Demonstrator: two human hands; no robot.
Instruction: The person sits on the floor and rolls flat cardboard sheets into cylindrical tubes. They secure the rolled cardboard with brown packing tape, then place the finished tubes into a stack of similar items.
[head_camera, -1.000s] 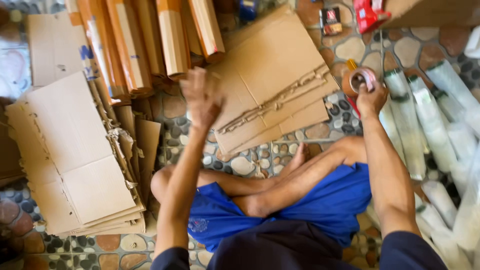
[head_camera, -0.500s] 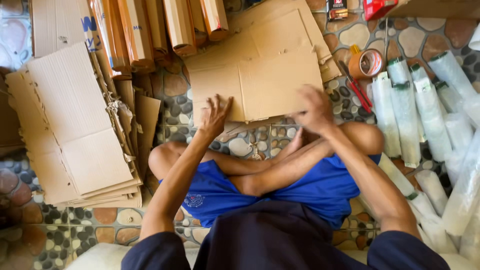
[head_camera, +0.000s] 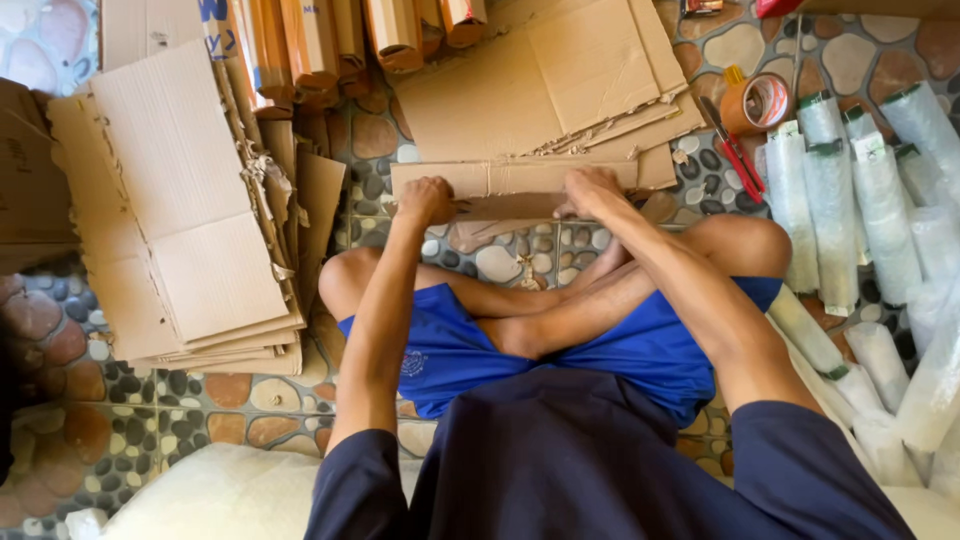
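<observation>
Since 0.5 s ago, both hands (head_camera: 590, 190) pulled cardboard sheet (head_camera: 510, 180) nearer, edge folded.

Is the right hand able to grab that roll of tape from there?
Probably yes: the right hand rests on the cardboard strip, and only bare floor and red scissors separate it from the tape roll.

Soft, even daylight fills my view, bright enough that the cardboard sheets (head_camera: 190, 200) and the pebble-patterned floor (head_camera: 70, 420) read clearly, with only faint shadows under my legs. The wide lens bends lines at the edges, and the plastic-wrapped rolls (head_camera: 880, 200) glare pale on my right. My hands (head_camera: 425, 198) look slightly soft.
</observation>
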